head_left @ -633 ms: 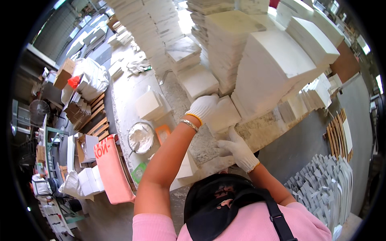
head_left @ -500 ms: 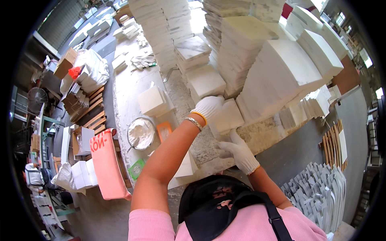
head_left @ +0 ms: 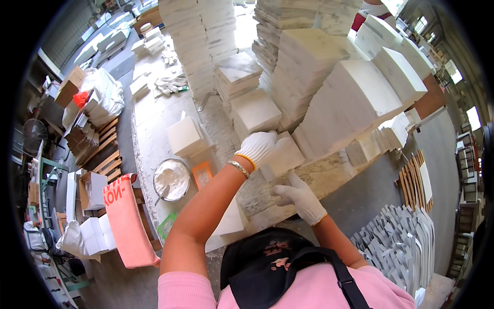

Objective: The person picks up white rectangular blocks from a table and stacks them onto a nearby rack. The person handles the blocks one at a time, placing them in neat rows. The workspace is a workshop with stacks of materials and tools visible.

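My left hand (head_left: 259,148), in a white knitted glove, is closed on the far left edge of a square white marble tile (head_left: 286,160). Its fingertips are partly hidden between that tile and the short stack of tiles (head_left: 256,110) just beyond. Close to the tile's near edge is my gloved right hand (head_left: 302,198), with thumb and fingers apart. Whether its fingertips touch the tile, I cannot tell. To the right rises a large leaning row of marble tiles (head_left: 350,105).
On the bench's left stand a bowl of white paste (head_left: 171,179) with a spatula, an orange frame-shaped piece (head_left: 202,174) and a small tile stack (head_left: 186,136). Tall tile stacks (head_left: 198,46) line the back. A pink-wrapped bundle (head_left: 128,221) sits left; stone strips (head_left: 396,247) stand at lower right.
The whole view has shifted, so the bench appears further left and slightly lower. Both hands keep nearly the same place relative to the marble tile.
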The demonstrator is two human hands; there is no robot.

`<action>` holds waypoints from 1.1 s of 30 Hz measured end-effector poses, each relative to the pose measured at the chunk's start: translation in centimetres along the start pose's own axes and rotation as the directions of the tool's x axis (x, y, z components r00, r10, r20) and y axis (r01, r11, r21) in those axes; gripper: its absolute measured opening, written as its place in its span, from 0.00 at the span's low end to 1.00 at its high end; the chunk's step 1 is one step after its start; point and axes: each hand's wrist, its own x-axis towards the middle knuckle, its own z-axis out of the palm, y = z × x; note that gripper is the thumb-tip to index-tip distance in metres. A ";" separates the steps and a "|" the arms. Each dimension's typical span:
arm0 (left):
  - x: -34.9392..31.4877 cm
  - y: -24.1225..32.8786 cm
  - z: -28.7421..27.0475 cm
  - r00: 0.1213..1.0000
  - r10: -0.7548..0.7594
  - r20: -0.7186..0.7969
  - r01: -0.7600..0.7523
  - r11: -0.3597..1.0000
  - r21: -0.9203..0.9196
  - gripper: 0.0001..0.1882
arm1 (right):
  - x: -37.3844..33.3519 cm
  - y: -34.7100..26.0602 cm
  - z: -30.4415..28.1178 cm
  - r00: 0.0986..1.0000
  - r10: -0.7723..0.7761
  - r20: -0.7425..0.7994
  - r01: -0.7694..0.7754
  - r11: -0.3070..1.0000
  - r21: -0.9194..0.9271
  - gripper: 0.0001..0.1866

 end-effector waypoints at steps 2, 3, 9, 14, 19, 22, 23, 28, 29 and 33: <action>-0.3 0.3 -0.3 1.000 0.001 -0.008 -0.001 1.000 -0.011 0.17 | -0.1 -0.1 -0.1 1.000 -0.001 -0.006 0.001 1.000 -0.030 0.47; -0.3 0.4 -0.4 1.000 0.001 -0.011 -0.001 1.000 -0.016 0.17 | -0.1 0.0 -0.2 1.000 0.000 -0.009 0.000 0.999 -0.043 0.48; -1.5 1.6 -1.7 0.996 -0.085 0.025 0.085 0.996 0.004 0.24 | -1.3 -0.2 -1.8 0.999 -0.022 -0.035 0.019 0.994 -0.106 0.48; -2.1 2.5 -1.1 0.991 -0.085 -0.100 0.087 0.996 0.016 0.31 | -1.6 0.4 -2.9 0.990 -0.070 -0.122 0.055 0.991 -0.124 0.47; -1.9 4.9 -1.5 0.990 -0.109 -0.090 0.113 0.993 0.043 0.51 | -1.5 -0.7 -2.4 0.994 -0.076 -0.076 0.063 0.985 -0.159 0.47; -2.1 5.5 -1.4 0.992 -0.102 -0.067 0.109 0.989 0.102 0.62 | -1.6 -0.9 -2.5 0.996 -0.065 -0.054 0.057 0.990 -0.132 0.47; -2.1 5.2 -1.0 0.994 -0.080 -0.078 0.088 0.990 0.114 0.62 | -1.7 -0.9 -2.5 0.996 -0.064 -0.061 0.057 0.992 -0.112 0.46; -2.0 5.1 -0.1 0.994 -0.068 -0.088 0.079 0.987 0.140 0.58 | -1.3 0.4 -3.2 0.989 -0.083 -0.125 0.076 0.996 -0.054 0.45; -1.9 5.2 -0.3 0.995 -0.071 -0.070 0.080 0.987 0.137 0.58 | -1.2 0.5 -3.3 0.989 -0.086 -0.122 0.080 0.995 -0.055 0.45; -2.1 5.6 -0.4 0.992 -0.087 -0.094 0.100 0.985 0.139 0.58 | -1.0 0.6 -3.8 0.990 -0.106 -0.096 0.098 0.992 -0.079 0.47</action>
